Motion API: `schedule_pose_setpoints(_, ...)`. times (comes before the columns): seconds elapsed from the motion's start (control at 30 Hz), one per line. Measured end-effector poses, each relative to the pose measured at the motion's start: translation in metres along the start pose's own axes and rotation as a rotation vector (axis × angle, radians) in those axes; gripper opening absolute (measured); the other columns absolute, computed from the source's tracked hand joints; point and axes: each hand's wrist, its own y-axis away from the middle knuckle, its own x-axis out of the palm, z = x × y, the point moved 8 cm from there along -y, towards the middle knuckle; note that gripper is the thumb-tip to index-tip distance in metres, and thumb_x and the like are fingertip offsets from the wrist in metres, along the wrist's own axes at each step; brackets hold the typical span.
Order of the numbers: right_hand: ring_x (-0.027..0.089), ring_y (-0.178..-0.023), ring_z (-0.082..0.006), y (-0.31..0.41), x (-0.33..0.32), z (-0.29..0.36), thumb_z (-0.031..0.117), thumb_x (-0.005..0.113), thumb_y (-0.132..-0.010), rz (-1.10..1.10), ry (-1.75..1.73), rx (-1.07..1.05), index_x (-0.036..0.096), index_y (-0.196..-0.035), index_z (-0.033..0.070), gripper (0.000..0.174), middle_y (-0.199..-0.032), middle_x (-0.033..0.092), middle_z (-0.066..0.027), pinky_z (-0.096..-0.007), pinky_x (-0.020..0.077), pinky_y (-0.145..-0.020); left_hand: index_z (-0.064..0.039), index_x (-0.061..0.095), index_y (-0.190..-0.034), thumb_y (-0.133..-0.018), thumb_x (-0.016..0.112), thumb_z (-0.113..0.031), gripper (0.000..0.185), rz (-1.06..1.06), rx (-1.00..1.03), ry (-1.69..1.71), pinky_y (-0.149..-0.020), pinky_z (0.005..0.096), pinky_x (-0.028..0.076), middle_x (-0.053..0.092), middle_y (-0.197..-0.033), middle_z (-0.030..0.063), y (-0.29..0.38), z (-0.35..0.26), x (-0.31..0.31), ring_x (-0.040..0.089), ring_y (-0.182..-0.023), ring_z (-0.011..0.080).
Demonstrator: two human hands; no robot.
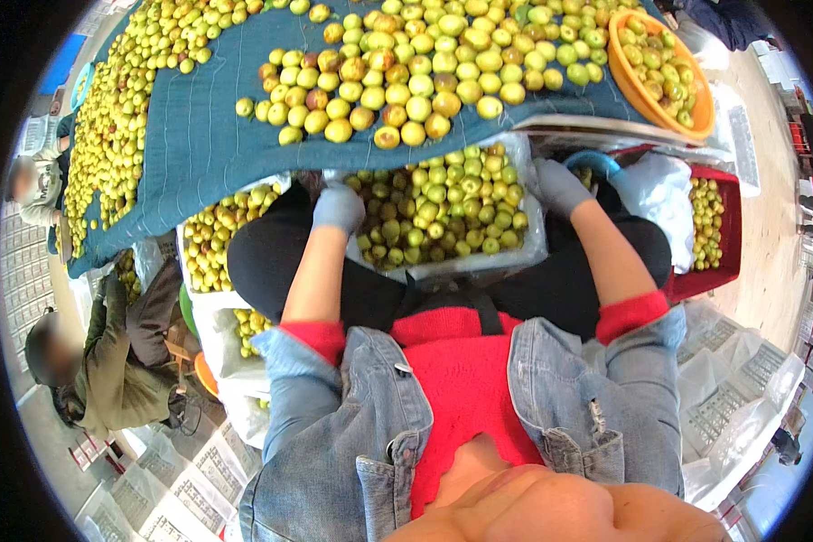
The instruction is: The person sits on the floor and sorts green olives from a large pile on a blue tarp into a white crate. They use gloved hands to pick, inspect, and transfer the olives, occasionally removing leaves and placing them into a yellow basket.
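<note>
A plastic-lined crate of green-yellow jujubes [467,203] sits between my knees, partly under the edge of a blue cloth [203,122]. My left hand [339,207], in a grey glove, is at the crate's left side. At its right side is my right hand [559,184], gloved alike. The fingers of both hands are largely hidden by the crate's rim, the liner and shadow, so their grip cannot be made out. Above the crate, many loose jujubes [413,108], some with brown patches, lie spread over the cloth.
An orange basket [708,101] of jujubes stands at the cloth's right edge. A red crate [732,230] is on the right, beside a white plastic bag [664,203]. More jujubes [210,237] fill a lined crate on the left. Two people are at the left; stacked crates [725,393] stand lower right.
</note>
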Motion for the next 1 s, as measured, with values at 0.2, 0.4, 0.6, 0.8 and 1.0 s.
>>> schedule_pose_setpoints(0.2, 0.062, -0.098, -0.0391, -0.032, 0.078, -0.049, 0.026, 0.053, -0.086, 0.152, 0.019, 0.228, 0.068, -0.097, -0.003, 0.035, -0.105, 0.064, -0.0265, -0.0439, 0.0494, -0.086, -0.006, 0.064, -0.118, -0.094, 0.048, -0.031, 0.038, 0.098, -0.154, -0.354, -0.089, 0.0413, 0.048, 0.058, -0.129, 0.0125, -0.069, 0.007, 0.079, 0.060, -0.113, 0.0280)
schedule_pose_setpoints(0.4, 0.060, -0.105, -0.0410, -0.029, 0.076, -0.054, 0.030, 0.060, -0.078, -0.135, -0.138, 0.329, 0.066, -0.097, -0.005, 0.040, -0.109, 0.062, -0.0299, -0.0424, 0.0478, -0.090, -0.004, 0.061, -0.117, -0.091, 0.053, -0.034, 0.041, -0.209, -0.209, 0.462, -0.089, 0.0406, 0.048, 0.060, -0.124, 0.0157, -0.116, 0.075, 0.089, 0.059, -0.112, 0.0310)
schedule_pose_setpoints(0.6, 0.061, -0.103, -0.0400, -0.014, 0.074, -0.080, 0.028, 0.063, -0.073, -0.091, -0.300, 0.579, 0.062, -0.109, -0.004, 0.048, -0.109, 0.063, -0.0281, -0.0407, 0.0484, -0.089, -0.002, 0.058, -0.116, -0.088, 0.058, -0.038, 0.046, -0.317, -0.332, 0.724, -0.089, 0.0399, 0.049, 0.062, -0.118, 0.0190, -0.143, 0.117, 0.122, 0.059, -0.111, 0.0340)
schedule_pose_setpoints(0.8, 0.059, -0.108, -0.0390, -0.014, 0.073, -0.085, 0.027, 0.060, -0.080, -0.208, -0.338, 0.506, 0.055, -0.123, 0.001, 0.050, -0.118, 0.060, -0.0259, -0.0427, 0.0470, -0.093, -0.005, 0.056, -0.124, -0.085, 0.064, -0.033, 0.048, -0.533, -0.002, 0.790, -0.093, 0.0428, 0.047, 0.059, -0.122, 0.0204, -0.141, 0.103, 0.094, 0.055, -0.114, 0.0384)
schedule_pose_setpoints(1.0, 0.057, -0.110, -0.0394, -0.032, 0.090, -0.101, 0.026, 0.054, -0.087, 0.070, 0.062, 0.345, 0.054, -0.123, 0.000, 0.045, -0.114, 0.061, -0.0276, -0.0436, 0.0460, -0.094, -0.008, 0.057, -0.121, -0.082, 0.068, -0.028, 0.045, -0.461, -0.173, 0.366, -0.093, 0.0478, 0.045, 0.057, -0.118, 0.0250, -0.057, 0.001, 0.019, 0.053, -0.113, 0.0411)
